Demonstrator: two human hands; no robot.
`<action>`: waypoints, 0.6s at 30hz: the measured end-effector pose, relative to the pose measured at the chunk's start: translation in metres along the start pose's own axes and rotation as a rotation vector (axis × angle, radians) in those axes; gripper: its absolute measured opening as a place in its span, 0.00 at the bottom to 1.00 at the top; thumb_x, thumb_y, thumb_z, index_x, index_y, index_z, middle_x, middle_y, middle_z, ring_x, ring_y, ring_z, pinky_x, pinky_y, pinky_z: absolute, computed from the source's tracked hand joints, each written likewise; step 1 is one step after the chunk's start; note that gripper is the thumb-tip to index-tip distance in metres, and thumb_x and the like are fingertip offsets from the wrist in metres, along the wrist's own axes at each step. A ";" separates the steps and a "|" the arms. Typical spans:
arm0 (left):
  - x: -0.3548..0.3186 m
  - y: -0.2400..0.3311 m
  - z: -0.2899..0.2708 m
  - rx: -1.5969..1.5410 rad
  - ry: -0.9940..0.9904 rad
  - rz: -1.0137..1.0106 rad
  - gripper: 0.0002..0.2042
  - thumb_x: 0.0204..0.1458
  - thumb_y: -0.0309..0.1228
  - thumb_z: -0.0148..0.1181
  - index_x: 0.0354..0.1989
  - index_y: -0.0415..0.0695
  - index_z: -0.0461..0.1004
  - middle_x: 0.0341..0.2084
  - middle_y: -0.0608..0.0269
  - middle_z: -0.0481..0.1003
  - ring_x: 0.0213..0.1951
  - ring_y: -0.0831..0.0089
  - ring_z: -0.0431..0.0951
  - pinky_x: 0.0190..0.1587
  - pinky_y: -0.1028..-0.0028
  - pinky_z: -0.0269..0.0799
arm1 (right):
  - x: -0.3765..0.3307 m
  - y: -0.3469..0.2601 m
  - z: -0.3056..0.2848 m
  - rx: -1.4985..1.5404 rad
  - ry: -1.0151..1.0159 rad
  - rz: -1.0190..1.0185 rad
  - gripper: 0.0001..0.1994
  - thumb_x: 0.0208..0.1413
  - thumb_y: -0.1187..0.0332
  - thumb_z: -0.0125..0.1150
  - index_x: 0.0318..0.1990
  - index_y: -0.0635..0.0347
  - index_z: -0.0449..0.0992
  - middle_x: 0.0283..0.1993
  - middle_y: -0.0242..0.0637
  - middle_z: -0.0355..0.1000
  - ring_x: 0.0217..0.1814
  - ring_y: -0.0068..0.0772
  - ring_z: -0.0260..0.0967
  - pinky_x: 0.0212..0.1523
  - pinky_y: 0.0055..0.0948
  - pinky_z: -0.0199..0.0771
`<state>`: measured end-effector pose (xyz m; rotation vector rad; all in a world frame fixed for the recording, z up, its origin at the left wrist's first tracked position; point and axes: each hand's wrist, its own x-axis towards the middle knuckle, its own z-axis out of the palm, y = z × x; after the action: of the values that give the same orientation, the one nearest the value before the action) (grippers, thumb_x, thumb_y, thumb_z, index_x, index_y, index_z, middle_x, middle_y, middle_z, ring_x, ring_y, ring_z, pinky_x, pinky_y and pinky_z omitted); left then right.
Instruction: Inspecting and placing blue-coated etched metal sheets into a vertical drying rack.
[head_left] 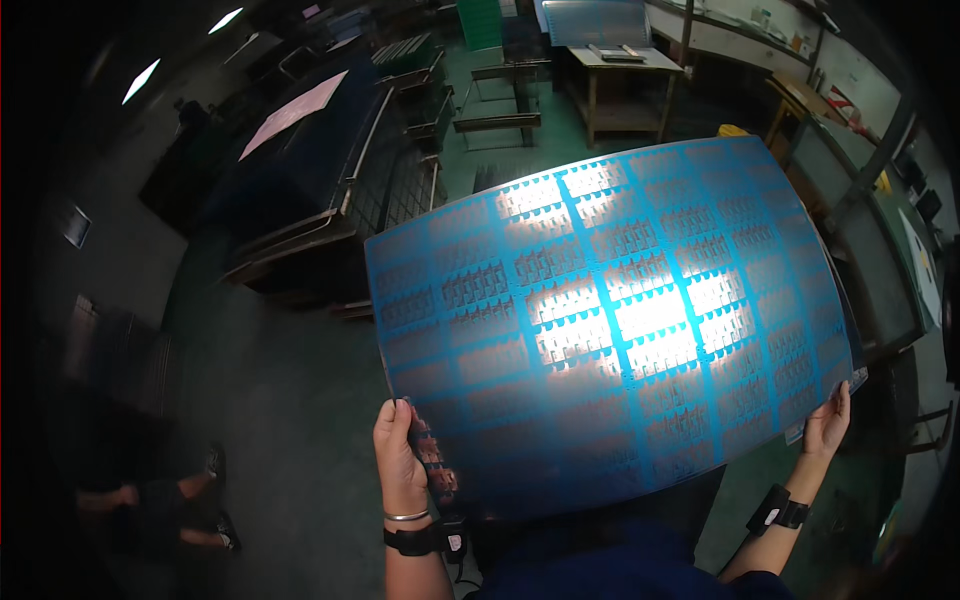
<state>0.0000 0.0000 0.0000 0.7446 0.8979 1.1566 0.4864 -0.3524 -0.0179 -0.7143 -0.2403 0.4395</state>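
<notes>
A large copper-coloured circuit board panel with a blue printed pattern fills the middle of the head view, tilted with its right end higher. Bright light glares off its centre. My left hand grips its lower left edge, thumb on the near face and fingers mostly behind it. At the lower right edge, my right hand is closed on the panel, partly hidden by its corner. Both wrists wear black bands, and the left also has a bracelet.
Left of the panel stands a dark rack with a pink sheet on top. A wooden table is at the back, near metal stands. Benches line the right side. At lower left, another person's legs show.
</notes>
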 end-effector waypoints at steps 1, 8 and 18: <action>-0.004 -0.003 -0.001 0.034 0.009 0.036 0.07 0.57 0.31 0.51 0.29 0.45 0.70 0.23 0.75 0.70 0.26 0.88 0.69 0.31 0.86 0.66 | -0.002 -0.005 0.004 -0.011 0.050 0.039 0.15 0.57 0.65 0.54 0.49 0.63 0.69 0.52 0.35 0.70 0.53 0.32 0.67 0.56 0.33 0.66; 0.010 0.003 -0.013 0.159 0.172 0.150 0.09 0.58 0.34 0.50 0.27 0.46 0.70 0.18 0.75 0.68 0.21 0.86 0.67 0.25 0.85 0.64 | -0.014 0.016 0.029 -0.101 0.290 -0.011 0.13 0.56 0.68 0.55 0.47 0.62 0.70 0.46 0.32 0.71 0.49 0.28 0.67 0.52 0.28 0.65; 0.023 0.021 -0.043 0.352 0.244 0.191 0.13 0.59 0.37 0.49 0.22 0.49 0.65 0.17 0.79 0.62 0.19 0.90 0.61 0.22 0.85 0.58 | -0.042 0.023 0.108 -0.338 -0.078 0.050 0.26 0.49 0.73 0.58 0.56 0.69 0.59 0.51 0.44 0.67 0.50 0.36 0.68 0.52 0.34 0.67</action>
<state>-0.0436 0.0294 -0.0067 1.0053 1.2783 1.2922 0.4031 -0.2941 0.0432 -1.0373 -0.3760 0.4804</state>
